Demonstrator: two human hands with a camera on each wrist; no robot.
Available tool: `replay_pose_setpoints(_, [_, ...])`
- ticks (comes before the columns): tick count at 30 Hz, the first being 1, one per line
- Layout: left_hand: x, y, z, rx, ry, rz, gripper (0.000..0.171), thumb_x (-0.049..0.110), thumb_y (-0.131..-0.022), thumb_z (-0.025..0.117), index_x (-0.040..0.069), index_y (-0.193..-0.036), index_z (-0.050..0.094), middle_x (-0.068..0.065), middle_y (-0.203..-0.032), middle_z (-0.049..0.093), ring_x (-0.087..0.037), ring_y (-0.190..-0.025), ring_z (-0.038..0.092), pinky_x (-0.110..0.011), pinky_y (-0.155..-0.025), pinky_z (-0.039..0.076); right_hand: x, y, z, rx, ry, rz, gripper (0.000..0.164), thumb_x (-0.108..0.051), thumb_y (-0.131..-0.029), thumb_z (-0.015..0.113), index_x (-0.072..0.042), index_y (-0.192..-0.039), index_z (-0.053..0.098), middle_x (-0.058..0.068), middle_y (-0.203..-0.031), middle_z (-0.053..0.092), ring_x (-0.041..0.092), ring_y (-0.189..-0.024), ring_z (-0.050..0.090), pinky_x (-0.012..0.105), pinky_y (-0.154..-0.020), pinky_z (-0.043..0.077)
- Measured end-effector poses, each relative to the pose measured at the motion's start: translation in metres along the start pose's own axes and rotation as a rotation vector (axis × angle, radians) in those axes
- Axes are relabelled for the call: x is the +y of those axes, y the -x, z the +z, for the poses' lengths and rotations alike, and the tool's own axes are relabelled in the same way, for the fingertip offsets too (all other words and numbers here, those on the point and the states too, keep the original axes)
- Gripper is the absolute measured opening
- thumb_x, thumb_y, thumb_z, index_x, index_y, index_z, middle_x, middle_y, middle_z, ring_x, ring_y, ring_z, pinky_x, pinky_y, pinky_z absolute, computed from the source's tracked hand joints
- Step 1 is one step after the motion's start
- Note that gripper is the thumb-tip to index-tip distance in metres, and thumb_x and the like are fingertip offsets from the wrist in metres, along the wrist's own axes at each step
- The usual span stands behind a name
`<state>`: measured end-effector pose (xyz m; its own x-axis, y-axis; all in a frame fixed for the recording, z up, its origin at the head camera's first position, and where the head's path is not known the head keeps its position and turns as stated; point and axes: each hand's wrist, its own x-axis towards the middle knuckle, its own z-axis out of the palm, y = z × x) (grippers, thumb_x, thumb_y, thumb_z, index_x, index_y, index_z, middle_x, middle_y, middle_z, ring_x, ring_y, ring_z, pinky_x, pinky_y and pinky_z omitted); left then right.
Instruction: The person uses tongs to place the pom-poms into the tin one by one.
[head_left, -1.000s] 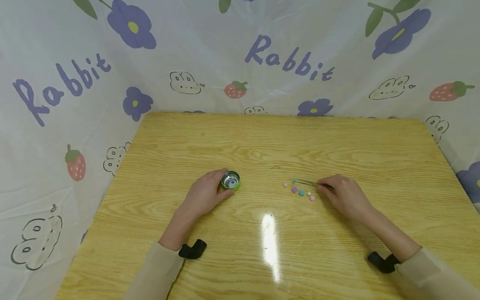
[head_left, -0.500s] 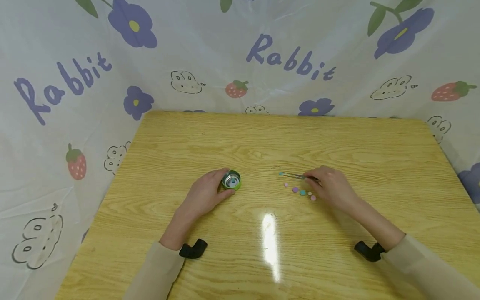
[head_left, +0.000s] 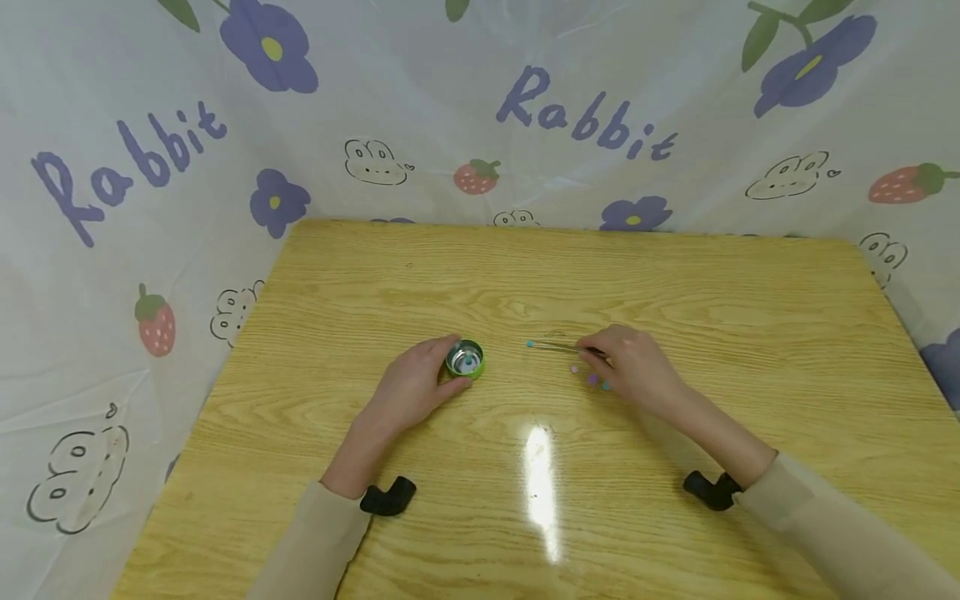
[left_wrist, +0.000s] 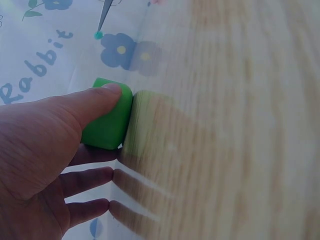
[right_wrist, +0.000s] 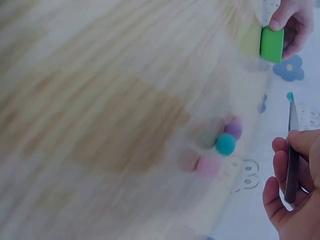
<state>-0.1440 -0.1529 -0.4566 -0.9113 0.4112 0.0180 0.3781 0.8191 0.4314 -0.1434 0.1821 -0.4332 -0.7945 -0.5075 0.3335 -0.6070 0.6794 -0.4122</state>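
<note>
Grips a round green, silvery-lined container (left_wrist: 106, 127) in the curved left hand (head_left: 408, 385); pinches slim metal tweezers (right_wrist: 291, 182), tipped with a small turquoise ball (head_left: 530, 343), in the curled right hand (head_left: 639, 368).

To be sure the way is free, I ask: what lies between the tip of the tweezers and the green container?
In the head view, only bare tabletop shows between the blue bead in the tweezers and the green container.

I count two hands (head_left: 411, 379), one green tin (left_wrist: 108, 120), one pair of tweezers (right_wrist: 292, 170) and one teal ball (left_wrist: 98, 35) at its tip; on one tabletop (head_left: 375, 283), at least two pink balls (right_wrist: 208, 167), one purple ball (right_wrist: 234, 130), one loose teal ball (right_wrist: 226, 144).
</note>
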Motion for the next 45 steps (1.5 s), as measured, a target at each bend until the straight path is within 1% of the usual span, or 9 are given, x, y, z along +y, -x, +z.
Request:
replay_pose_setpoints(4, [0.001, -0.001, 0.0, 0.003, -0.003, 0.001, 0.068, 0.037, -0.095, 0.076, 0.0, -0.147, 0.052, -0.02, -0.141, 0.06, -0.038, -0.129, 0.057, -0.052, -0.105, 0.048, -0.006, -0.008, 0.004, 0.012, 0.003, -0.046, 0.012, -0.002, -0.09, 0.077, 0.0, -0.102, 0.077, 0.011, -0.092, 0.075, 0.026, -0.082, 0.07, 0.041, -0.07, 0.059])
replay_pose_setpoints(8, [0.001, 0.0, 0.0, 0.0, 0.0, -0.008, 0.068, 0.037, -0.095, 0.076, 0.001, -0.147, 0.053, -0.02, -0.14, 0.06, -0.038, -0.129, 0.057, -0.052, -0.105, 0.048, -0.013, -0.015, 0.011, -0.007, -0.007, -0.051, 0.011, -0.003, -0.092, 0.076, -0.002, -0.102, 0.078, 0.01, -0.093, 0.075, 0.025, -0.084, 0.07, 0.041, -0.071, 0.058])
replay_pose_setpoints(13, [0.001, 0.0, 0.0, 0.005, 0.004, -0.003, 0.068, 0.037, -0.095, 0.076, 0.0, -0.147, 0.053, -0.02, -0.141, 0.06, -0.037, -0.129, 0.057, -0.052, -0.105, 0.048, -0.022, -0.021, 0.022, -0.023, -0.03, -0.069, 0.01, -0.005, -0.092, 0.077, -0.002, -0.101, 0.078, 0.009, -0.094, 0.076, 0.024, -0.085, 0.071, 0.04, -0.074, 0.058])
replay_pose_setpoints(19, [0.0, 0.0, 0.001, 0.002, 0.006, -0.004, 0.068, 0.037, -0.095, 0.076, 0.0, -0.147, 0.052, -0.02, -0.141, 0.059, -0.037, -0.129, 0.057, -0.053, -0.105, 0.047, -0.034, -0.027, 0.035, 0.005, -0.042, -0.099, 0.009, -0.004, -0.091, 0.077, -0.002, -0.1, 0.078, 0.008, -0.09, 0.075, 0.021, -0.082, 0.07, 0.037, -0.071, 0.058])
replay_pose_setpoints(24, [0.0, 0.0, 0.001, 0.004, 0.01, -0.008, 0.068, 0.036, -0.095, 0.076, 0.0, -0.147, 0.052, -0.02, -0.141, 0.059, -0.037, -0.129, 0.057, -0.052, -0.105, 0.047, -0.042, -0.031, 0.042, 0.035, -0.044, -0.104, 0.008, -0.004, -0.092, 0.077, -0.001, -0.099, 0.078, 0.008, -0.089, 0.075, 0.022, -0.081, 0.07, 0.038, -0.071, 0.058])
replay_pose_setpoints(29, [-0.001, 0.0, 0.001, 0.005, 0.007, -0.009, 0.067, 0.036, -0.095, 0.076, 0.0, -0.147, 0.052, -0.02, -0.141, 0.059, -0.037, -0.129, 0.057, -0.052, -0.105, 0.048, -0.046, -0.035, 0.046, 0.023, -0.025, -0.103, 0.008, -0.006, -0.093, 0.076, -0.002, -0.1, 0.078, 0.008, -0.091, 0.076, 0.023, -0.083, 0.07, 0.04, -0.074, 0.058])
replay_pose_setpoints(37, [0.0, 0.0, 0.0, 0.006, 0.002, -0.004, 0.067, 0.036, -0.095, 0.076, 0.0, -0.147, 0.052, -0.02, -0.14, 0.06, -0.037, -0.128, 0.058, -0.051, -0.105, 0.048, -0.046, -0.034, 0.05, 0.02, -0.017, -0.103, 0.008, -0.005, -0.093, 0.076, -0.002, -0.099, 0.078, 0.007, -0.091, 0.076, 0.022, -0.081, 0.069, 0.039, -0.07, 0.058])
replay_pose_setpoints(41, [0.0, 0.0, 0.0, 0.006, 0.003, -0.004, 0.067, 0.036, -0.095, 0.076, 0.0, -0.147, 0.052, -0.02, -0.14, 0.06, -0.036, -0.128, 0.058, -0.051, -0.105, 0.048, -0.047, -0.035, 0.05, 0.003, -0.018, -0.086, 0.008, -0.006, -0.093, 0.076, -0.003, -0.1, 0.078, 0.007, -0.091, 0.076, 0.022, -0.08, 0.069, 0.038, -0.069, 0.057])
replay_pose_setpoints(45, [0.0, 0.0, 0.0, 0.007, 0.003, -0.008, 0.067, 0.036, -0.095, 0.076, 0.0, -0.147, 0.053, -0.02, -0.14, 0.06, -0.036, -0.128, 0.058, -0.051, -0.105, 0.048, -0.047, -0.034, 0.048, -0.011, -0.017, -0.065, 0.009, -0.007, -0.094, 0.076, -0.003, -0.101, 0.078, 0.008, -0.092, 0.076, 0.023, -0.083, 0.07, 0.04, -0.072, 0.058])
